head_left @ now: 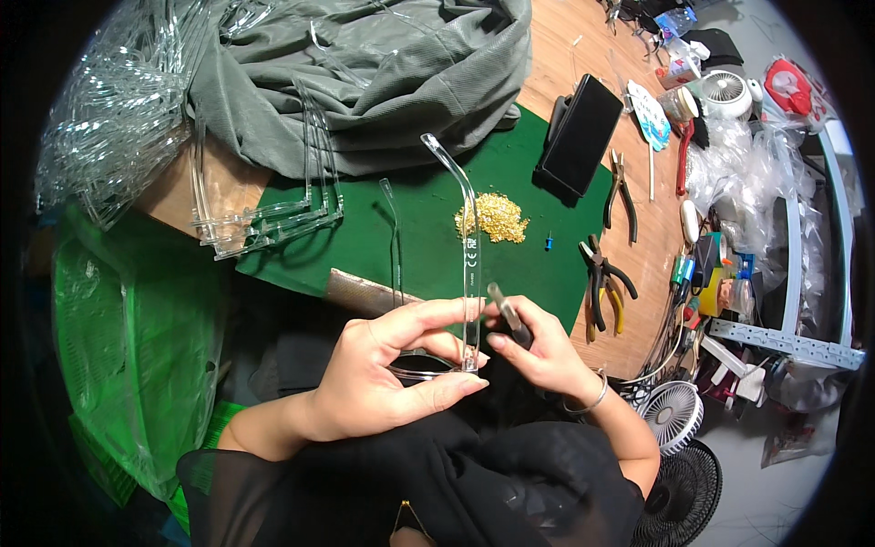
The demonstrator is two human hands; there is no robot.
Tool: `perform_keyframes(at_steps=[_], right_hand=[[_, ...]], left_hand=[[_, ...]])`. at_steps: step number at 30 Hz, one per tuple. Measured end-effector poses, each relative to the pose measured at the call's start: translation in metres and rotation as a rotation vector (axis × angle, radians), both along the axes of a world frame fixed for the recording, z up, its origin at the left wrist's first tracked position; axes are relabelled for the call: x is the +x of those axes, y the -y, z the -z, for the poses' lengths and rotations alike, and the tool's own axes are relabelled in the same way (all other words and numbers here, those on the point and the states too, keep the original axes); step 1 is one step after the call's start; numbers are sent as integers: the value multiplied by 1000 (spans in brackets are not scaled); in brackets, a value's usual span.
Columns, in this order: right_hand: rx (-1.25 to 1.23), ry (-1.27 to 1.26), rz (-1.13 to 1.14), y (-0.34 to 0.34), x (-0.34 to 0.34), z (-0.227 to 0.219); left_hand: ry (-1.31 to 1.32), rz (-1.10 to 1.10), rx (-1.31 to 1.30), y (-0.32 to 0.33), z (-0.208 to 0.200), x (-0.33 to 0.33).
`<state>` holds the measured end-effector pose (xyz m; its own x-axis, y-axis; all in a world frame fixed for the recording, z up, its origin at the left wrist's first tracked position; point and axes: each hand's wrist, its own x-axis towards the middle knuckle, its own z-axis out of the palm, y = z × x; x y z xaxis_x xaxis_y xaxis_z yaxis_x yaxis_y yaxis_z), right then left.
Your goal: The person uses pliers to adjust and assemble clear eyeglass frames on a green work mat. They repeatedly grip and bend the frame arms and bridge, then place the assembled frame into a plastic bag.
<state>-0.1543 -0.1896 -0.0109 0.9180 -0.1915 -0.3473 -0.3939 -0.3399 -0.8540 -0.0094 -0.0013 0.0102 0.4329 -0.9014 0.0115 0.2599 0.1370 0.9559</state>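
While the clear glasses frame [471,264] is at the counter's [556,64] near edge, the left hand's [374,365] fingers close on it by one hinge [470,359], apparently to steady that joint. Just right, the right hand's [545,348] fingers grip a slim tool [507,312]; farther, small gold-coloured parts [499,219] lie heaped, seemingly for easy reach.
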Motion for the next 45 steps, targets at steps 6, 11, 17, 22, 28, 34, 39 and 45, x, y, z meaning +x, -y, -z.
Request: perform_keyframes(at_steps=[6,11,17,22,28,34,39,45], right_hand=[[277,-331,-175,-6,3,-52],[350,-413,-306,-6,7,-67],[241,-522,-358,-5,15,-85],[195,-547,-335,-5,19,-88],[-140,-300,-296,-13,11,-77],[-396,-192,-273,-17,1,-75],[17,-346,-298,-4,12,-83],[-64,-161,-104,4,5,-59]], left_hand=[[298,-55,-12,0,4,-1],[410,-100,-56,4,8,-6],[423,-72,-56,5,6,-5],[429,-42,-20,3,5,-3],[412,-35,-23,6,7,-4],[462,-15,-20,6,5,-6],[351,-23,-30,4,3,-6],[44,45,-67,-4,2,-1]])
